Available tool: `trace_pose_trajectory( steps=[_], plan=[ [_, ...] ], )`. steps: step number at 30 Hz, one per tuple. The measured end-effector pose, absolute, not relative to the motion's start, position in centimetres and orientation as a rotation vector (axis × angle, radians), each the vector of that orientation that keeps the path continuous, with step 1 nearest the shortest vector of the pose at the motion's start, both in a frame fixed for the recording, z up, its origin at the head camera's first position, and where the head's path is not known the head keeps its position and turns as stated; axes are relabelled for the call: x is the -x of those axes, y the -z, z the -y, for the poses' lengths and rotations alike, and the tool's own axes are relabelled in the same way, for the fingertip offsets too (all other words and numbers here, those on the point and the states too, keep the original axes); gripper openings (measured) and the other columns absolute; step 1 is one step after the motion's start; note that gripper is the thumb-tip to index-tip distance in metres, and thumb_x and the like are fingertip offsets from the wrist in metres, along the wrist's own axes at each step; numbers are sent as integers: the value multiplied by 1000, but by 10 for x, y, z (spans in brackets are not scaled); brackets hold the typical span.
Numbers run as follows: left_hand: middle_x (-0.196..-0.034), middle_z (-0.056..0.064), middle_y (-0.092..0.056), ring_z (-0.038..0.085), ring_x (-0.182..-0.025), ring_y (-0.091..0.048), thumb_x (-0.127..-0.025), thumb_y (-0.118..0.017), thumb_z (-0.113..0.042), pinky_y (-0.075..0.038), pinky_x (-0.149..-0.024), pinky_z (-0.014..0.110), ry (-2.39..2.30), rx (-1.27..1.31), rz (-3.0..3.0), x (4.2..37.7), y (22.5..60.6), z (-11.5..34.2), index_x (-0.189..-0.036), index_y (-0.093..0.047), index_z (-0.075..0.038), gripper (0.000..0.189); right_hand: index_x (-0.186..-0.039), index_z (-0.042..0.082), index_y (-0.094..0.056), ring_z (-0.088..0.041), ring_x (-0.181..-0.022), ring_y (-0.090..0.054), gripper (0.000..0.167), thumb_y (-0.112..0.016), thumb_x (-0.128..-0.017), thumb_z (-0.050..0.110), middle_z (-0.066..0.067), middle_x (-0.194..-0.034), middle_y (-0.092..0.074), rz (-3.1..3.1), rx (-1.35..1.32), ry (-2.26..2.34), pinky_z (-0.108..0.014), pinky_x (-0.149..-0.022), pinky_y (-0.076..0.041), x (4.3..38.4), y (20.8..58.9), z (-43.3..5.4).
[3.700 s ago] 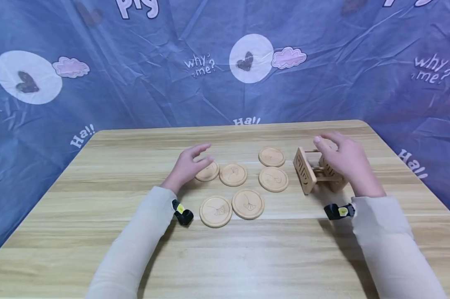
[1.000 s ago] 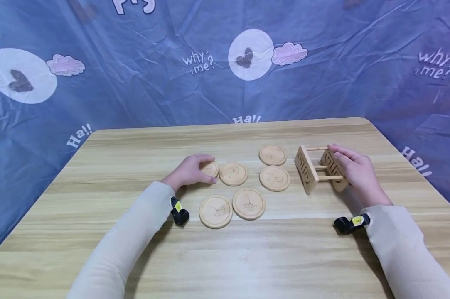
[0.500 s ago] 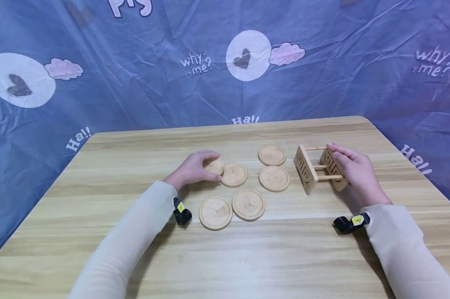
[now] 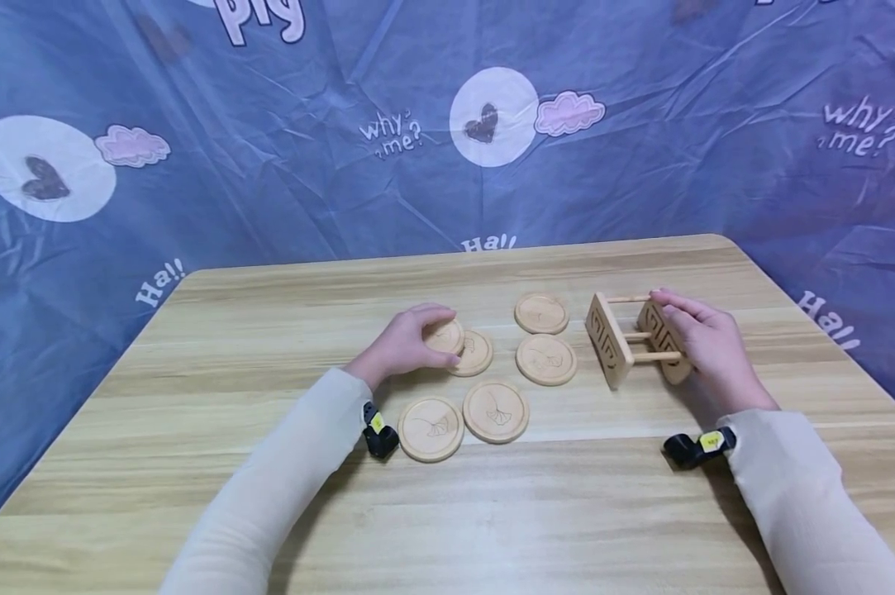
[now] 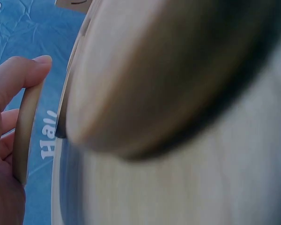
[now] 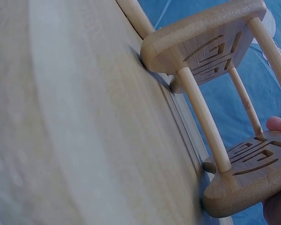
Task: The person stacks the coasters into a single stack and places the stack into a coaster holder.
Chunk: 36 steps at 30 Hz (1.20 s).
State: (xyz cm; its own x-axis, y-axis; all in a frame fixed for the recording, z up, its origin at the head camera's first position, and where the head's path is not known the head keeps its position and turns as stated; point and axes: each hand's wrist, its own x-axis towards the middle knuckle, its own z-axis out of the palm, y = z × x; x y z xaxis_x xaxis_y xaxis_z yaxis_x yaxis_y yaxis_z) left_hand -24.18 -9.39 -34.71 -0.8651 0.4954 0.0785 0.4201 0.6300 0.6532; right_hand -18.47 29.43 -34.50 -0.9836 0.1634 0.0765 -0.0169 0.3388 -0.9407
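My left hand (image 4: 401, 345) pinches a round wooden coaster (image 4: 445, 335) between thumb and fingers. This coaster overlaps another engraved coaster (image 4: 475, 354) just to its right. In the left wrist view the held coaster (image 5: 27, 131) shows edge-on, while a blurred coaster (image 5: 131, 93) fills the foreground. On the right stands a wooden coaster rack (image 4: 608, 340), two fretwork side panels joined by dowels, with no coaster in it. My right hand (image 4: 715, 351) grips its right panel, thumb on the inner face. The right wrist view shows the rack's dowels (image 6: 203, 119) up close.
Two coasters lie in front, a left one (image 4: 430, 428) and a right one (image 4: 496, 411). Two more sit left of the rack, a near one (image 4: 546, 359) and a far one (image 4: 541, 314). A printed blue cloth (image 4: 291, 182) hangs behind the wooden table (image 4: 551, 512).
My left hand has closed on the leftmost coaster and carried it rightward over its neighbour. My right hand first came down onto the rack's right panel, then stayed there.
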Motion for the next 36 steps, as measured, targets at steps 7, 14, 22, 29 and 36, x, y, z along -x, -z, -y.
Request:
trace_pose_trajectory(
  steps=[7, 14, 22, 29, 36],
  plan=[
    [-141, 6, -44, 22, -132, -36, -66, -83, -26, -24, -113, 36, -1094, -765, -2692, 240, 347, 83, -133, -50, -9, 77, -135, 13, -49, 2, -122, -42, 46, -49, -95, 35, 13, -140, -43, 2419, 136, -1742, -3, -89, -36, 183, 345, -294],
    [-141, 6, -44, 22, -132, -36, -65, -84, -28, -24, -113, 36, -1089, -787, -2671, 240, 348, 76, -133, -49, -8, 79, -138, 13, -45, -1, -127, -37, 47, -46, -96, 36, 10, -144, -38, 2489, 176, -1666, -1, -90, -34, 183, 341, -294],
    [-141, 6, -44, 22, -133, -34, -66, -83, -28, -23, -114, 37, -1081, -810, -2640, 239, 351, 71, -133, -50, -9, 78, -137, 13, -46, -2, -128, -36, 48, -49, -95, 35, 12, -143, -41, 2427, 173, -1761, -4, -95, -33, 184, 345, -295],
    [-142, 6, -43, 21, -133, -35, -64, -84, -27, -21, -114, 36, -1070, -827, -2619, 239, 354, 67, -134, -49, -9, 80, -137, 14, -46, -1, -127, -37, 48, -49, -95, 36, 14, -142, -41, 2435, 179, -1753, -3, -93, -34, 184, 345, -296],
    [-142, 5, -43, 21, -134, -33, -64, -84, -29, -21, -114, 35, -1058, -823, -2631, 239, 357, 65, -134, -49, -10, 80, -132, 13, -53, 3, -110, -48, 45, -57, -91, 31, 13, -136, -49, 2233, 136, -2031, -3, -80, -42, 185, 348, -297]
  ],
)
